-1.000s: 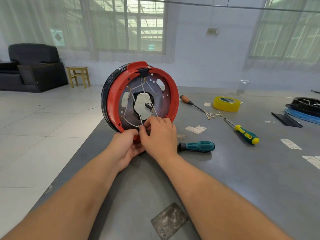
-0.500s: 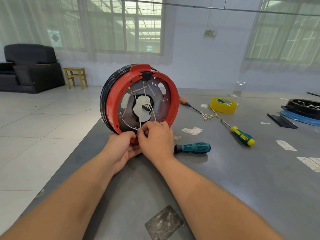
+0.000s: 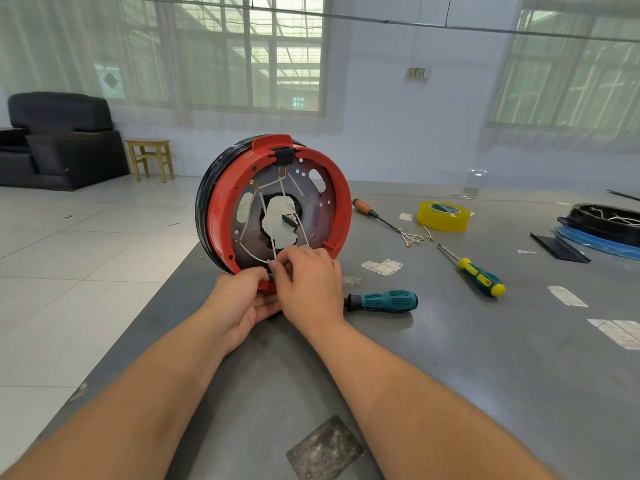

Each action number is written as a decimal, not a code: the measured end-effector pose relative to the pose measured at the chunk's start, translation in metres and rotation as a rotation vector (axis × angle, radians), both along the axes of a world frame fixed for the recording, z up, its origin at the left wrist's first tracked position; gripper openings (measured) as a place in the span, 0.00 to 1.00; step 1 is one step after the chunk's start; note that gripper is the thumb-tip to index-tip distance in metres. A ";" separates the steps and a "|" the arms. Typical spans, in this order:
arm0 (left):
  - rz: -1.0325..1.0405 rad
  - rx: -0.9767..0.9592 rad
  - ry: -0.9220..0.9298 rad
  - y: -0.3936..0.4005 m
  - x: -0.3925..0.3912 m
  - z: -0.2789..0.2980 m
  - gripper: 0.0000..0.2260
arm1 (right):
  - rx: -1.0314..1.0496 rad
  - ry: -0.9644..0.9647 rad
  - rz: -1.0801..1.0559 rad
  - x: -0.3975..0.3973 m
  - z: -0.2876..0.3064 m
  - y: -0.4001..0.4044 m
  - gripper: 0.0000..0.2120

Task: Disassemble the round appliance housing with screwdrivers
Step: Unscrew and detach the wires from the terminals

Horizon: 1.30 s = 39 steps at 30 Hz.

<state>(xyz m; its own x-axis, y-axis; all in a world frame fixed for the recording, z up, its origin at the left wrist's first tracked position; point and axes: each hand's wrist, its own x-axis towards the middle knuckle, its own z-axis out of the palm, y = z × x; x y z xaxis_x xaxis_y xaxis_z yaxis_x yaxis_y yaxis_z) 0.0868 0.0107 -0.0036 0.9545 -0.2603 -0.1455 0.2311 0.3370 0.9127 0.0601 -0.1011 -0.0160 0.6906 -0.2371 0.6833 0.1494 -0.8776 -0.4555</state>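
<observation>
The round appliance housing (image 3: 221,216) stands on edge on the grey table, red rim toward me, black shell behind. White wires (image 3: 265,206) cross its metal inner plate. My left hand (image 3: 242,299) grips the bottom of the red rim. My right hand (image 3: 308,285) pinches the white wires at the lower edge of the plate. A teal-handled screwdriver (image 3: 384,300) lies just right of my right hand. A yellow-green screwdriver (image 3: 479,277) and a wooden-handled screwdriver (image 3: 367,209) lie further right.
A yellow tape roll (image 3: 443,216) and loose wire pieces (image 3: 415,237) lie behind the screwdrivers. A second black housing on a blue part (image 3: 606,226) sits at the far right. The table's left edge (image 3: 138,323) runs close to the housing. Paper scraps dot the table.
Both hands stay at the housing's lower edge. The right hand's fingers have shifted slightly on the wires. The camera has moved a little.
</observation>
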 end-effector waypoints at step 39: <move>-0.058 -0.105 0.148 0.008 0.015 -0.006 0.11 | 0.238 0.401 -0.476 0.025 0.009 -0.231 0.09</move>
<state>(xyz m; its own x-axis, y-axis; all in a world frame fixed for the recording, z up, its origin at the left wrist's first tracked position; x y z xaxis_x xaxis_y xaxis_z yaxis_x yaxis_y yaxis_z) 0.1019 0.0185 -0.0097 0.9076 -0.3355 -0.2522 0.3819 0.4109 0.8278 0.0848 -0.3317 -0.0072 0.6631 -0.6915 0.2865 -0.4511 -0.6746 -0.5843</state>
